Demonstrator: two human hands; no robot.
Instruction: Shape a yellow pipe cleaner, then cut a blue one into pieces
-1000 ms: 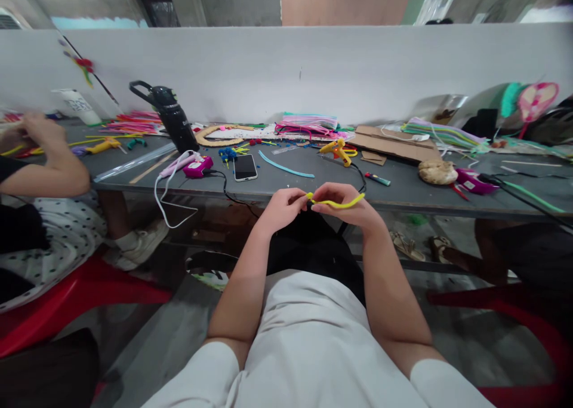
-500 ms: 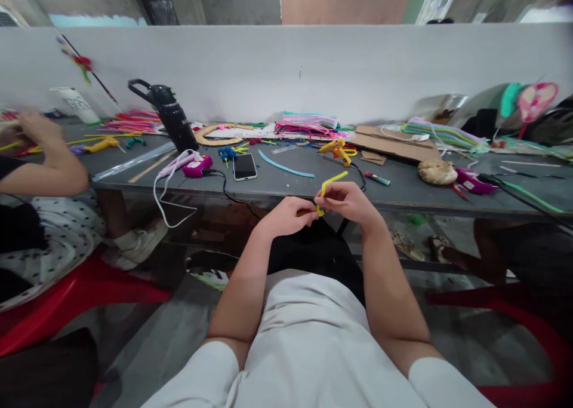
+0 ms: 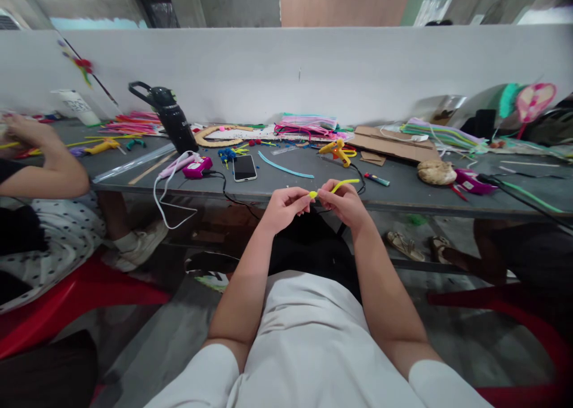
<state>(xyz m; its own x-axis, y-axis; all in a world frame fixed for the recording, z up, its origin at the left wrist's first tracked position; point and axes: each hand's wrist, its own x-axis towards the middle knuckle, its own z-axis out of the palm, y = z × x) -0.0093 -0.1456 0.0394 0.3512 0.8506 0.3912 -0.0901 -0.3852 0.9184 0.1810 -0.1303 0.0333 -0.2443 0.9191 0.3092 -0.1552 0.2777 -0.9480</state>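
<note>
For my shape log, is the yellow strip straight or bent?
Bent: the yellow strip is bunched at the left hand and curves beyond the right hand.

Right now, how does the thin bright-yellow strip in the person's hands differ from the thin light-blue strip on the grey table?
Support: the bright-yellow strip is pinched by the left hand and right hand; the light-blue strip lies untouched on the grey table.
Shape: the bright-yellow strip has a bunched end; the light-blue strip is one smooth, shallow curve.
Shared: both are slender and bent.
</note>
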